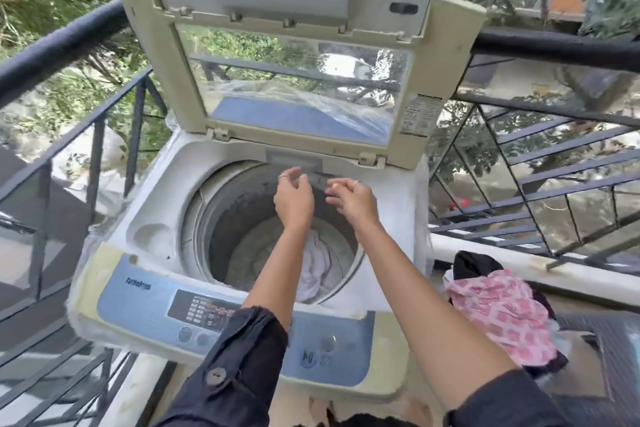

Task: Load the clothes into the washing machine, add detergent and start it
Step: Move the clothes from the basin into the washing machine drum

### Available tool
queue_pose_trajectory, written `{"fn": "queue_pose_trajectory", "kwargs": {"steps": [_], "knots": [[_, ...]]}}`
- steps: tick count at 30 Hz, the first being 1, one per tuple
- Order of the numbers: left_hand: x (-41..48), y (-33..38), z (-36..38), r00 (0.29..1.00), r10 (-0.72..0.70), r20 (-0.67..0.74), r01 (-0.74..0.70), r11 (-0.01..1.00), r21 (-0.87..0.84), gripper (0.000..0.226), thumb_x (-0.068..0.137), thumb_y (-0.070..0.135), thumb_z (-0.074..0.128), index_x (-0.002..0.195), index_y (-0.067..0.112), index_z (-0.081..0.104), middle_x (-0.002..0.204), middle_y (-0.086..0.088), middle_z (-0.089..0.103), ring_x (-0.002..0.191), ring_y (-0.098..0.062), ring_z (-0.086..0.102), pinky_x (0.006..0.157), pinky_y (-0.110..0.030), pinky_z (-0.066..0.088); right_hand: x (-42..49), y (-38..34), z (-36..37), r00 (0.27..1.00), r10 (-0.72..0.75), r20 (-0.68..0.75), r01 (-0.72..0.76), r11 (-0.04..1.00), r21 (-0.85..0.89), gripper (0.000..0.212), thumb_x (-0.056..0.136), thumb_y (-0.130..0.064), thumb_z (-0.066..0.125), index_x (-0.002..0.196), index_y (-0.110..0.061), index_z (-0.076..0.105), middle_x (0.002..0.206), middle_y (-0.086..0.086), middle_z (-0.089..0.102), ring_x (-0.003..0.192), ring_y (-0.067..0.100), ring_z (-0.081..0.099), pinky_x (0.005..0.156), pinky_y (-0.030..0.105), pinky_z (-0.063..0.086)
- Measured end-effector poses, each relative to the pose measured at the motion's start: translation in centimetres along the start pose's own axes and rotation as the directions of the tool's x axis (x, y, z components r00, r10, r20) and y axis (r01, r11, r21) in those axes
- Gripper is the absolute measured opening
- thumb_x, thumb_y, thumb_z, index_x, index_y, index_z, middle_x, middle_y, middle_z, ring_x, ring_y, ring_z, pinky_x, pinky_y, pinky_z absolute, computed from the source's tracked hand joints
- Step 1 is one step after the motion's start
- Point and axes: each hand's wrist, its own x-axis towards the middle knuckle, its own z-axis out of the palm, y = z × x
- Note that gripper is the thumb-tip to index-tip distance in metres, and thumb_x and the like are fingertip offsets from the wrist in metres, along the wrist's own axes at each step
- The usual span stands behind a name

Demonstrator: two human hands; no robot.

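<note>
A top-loading washing machine (pixel 152 204) stands before me with its lid (pixel 298 80) raised upright. A pale pink-white garment (pixel 317 265) lies at the bottom of the drum (pixel 235 215). Both my hands hover over the drum's far rim, close together. My left hand (pixel 293 196) holds nothing, fingers loosely spread. My right hand (pixel 351 199) is also empty with fingers apart. A pile of clothes (pixel 502 312), pink-patterned on top with dark pieces beneath, sits to the right of the machine. No detergent is visible.
The blue control panel (pixel 214 315) with buttons runs along the machine's near edge. Black metal balcony railing (pixel 69 42) surrounds the machine on the left, back and right. A white ledge (pixel 485 253) lies behind the clothes pile.
</note>
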Motion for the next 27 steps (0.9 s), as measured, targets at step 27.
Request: {"fn": "queue_pose_trajectory", "kwargs": {"steps": [27], "knots": [[-23.9,-5.2,39.8,0.907,0.096,0.411,-0.177,0.971,0.163,0.025,0.091,0.019,0.049,0.111,0.011,0.062,0.107,-0.011,0.070,0.104,-0.028,0.061,0.092,-0.027,0.040,-1.5,13.2,-43.4,0.767,0.140,-0.627,-0.036,0.984,0.176,0.014,0.087,-0.020,0.058,0.085,-0.012,0.070,0.089,0.012,0.072,0.094,0.031,0.066,0.093,0.048,0.049]]}}
